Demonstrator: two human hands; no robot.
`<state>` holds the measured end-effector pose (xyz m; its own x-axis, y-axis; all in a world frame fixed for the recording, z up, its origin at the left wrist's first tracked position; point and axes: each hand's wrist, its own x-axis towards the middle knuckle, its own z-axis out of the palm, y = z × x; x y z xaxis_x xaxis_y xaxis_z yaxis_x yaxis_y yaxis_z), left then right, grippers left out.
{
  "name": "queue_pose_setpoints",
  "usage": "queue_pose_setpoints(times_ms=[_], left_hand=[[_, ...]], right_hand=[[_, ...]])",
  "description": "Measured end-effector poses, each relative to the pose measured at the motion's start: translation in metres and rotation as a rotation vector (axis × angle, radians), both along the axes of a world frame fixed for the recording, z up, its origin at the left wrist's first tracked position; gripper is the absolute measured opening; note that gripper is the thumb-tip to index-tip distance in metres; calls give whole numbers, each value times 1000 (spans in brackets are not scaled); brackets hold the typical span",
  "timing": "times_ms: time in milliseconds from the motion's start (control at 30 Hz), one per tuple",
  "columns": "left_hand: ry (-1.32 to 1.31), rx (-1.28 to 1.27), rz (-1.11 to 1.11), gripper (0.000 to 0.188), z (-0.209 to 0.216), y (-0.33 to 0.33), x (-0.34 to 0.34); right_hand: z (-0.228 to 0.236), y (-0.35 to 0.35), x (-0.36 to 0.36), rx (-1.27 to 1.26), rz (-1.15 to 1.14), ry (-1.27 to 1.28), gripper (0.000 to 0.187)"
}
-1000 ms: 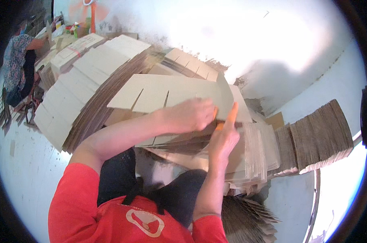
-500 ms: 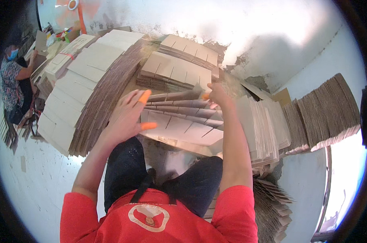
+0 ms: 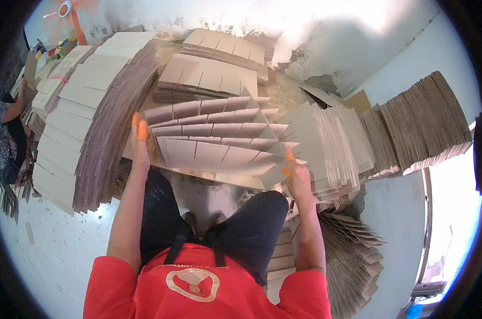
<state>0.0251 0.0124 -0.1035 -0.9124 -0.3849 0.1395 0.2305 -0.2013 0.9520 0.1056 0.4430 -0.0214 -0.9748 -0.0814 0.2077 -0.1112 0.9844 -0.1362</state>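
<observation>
Several slotted cardboard divider strips (image 3: 214, 154) stand on edge in front of me, spread like a fan with their slots facing up. A crosswise cardboard divider strip (image 3: 275, 173) runs across their right ends. My right hand (image 3: 299, 178) pinches the near end of that crosswise strip, orange covers on its fingertips. At the left ends of the standing strips is my left hand (image 3: 140, 141), fingers stretched upward and also orange-tipped; whether it touches them I cannot tell.
Behind lie two stacks of slotted cardboard (image 3: 209, 74). A long slanted cardboard pile (image 3: 87, 106) runs along the left, and upright cardboard sheets (image 3: 339, 146) stand at the right beside brown bundles (image 3: 416, 127). Another person (image 3: 7, 138) sits at the far left.
The crosswise strip now lies over the right ends of the fanned strips. My right hand has come nearer to me; my left hand has moved left and turned fingers-up.
</observation>
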Motion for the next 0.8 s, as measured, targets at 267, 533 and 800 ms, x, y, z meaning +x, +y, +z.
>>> queue_pose_setpoints(times_ms=[267,533,800], left_hand=[[-32,101,5,69,19,-20,-43],[80,-258,198,42,29,-33,-24],[-100,-395,-216,26,31,-43,1]], right_hand=[[20,11,-18,53,32,-174,32],[30,-10,-136,-204,92,129,23],[8,-44,-180,-345,-8,4,28]])
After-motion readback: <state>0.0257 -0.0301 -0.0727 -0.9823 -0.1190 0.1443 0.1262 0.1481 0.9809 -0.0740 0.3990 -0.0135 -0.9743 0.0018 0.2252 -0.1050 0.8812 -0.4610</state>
